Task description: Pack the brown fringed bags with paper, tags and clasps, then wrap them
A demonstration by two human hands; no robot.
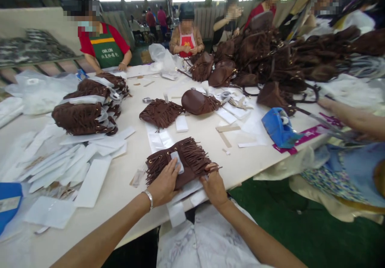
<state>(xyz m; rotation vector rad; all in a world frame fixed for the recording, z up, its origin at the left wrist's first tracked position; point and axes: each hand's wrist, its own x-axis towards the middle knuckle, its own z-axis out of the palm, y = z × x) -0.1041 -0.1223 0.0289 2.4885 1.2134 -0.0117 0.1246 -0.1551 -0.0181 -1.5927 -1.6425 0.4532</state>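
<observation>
A dark brown fringed handbag (pixel 188 168) lies at the table's near edge, with gold eyelets and long fringe strands. My left hand (pixel 165 182), with a silver bracelet at its wrist, rests on the bag's front, fingers stretched out. Its fingertips touch a small whitish piece (pixel 177 162) on the bag. At the bag's lower right corner, my right hand (pixel 214 186) has its fingers curled round the edge and some fringe strands. White paper (pixel 198 198) shows under the bag. Two more brown fringed bags, one on the left (pixel 161 113) and one on the right (pixel 199 101), lie farther back.
Stacked brown bags (pixel 78 117) and white paper sheets (pixel 93 180) lie left. A large heap of bags (pixel 255 51) fills the back right. A blue container (pixel 278 127) stands right, near a co-worker's arm (pixel 355 115). Several people work across the table (pixel 132 204).
</observation>
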